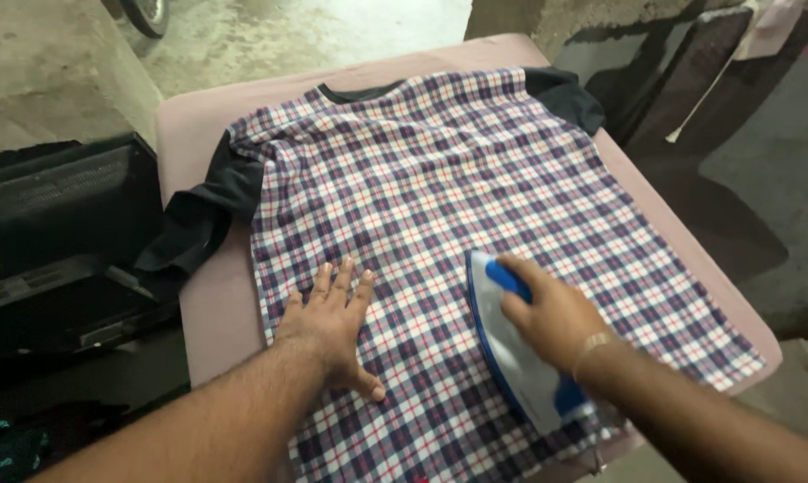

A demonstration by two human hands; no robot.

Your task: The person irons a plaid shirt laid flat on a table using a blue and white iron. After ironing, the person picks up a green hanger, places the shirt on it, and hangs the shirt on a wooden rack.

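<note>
Pink padded counter (198,304) carries a plaid shirt (439,179); right hand (551,317) wraps its grip around a blue-white iron (511,349), which could burn the flat, open left hand (332,326) pressing cloth just beside it.

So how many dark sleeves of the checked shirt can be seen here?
2: the left sleeve hangs off the pink board's left edge, and the right sleeve lies near the far right corner. Neither of the hands touches them.
</note>
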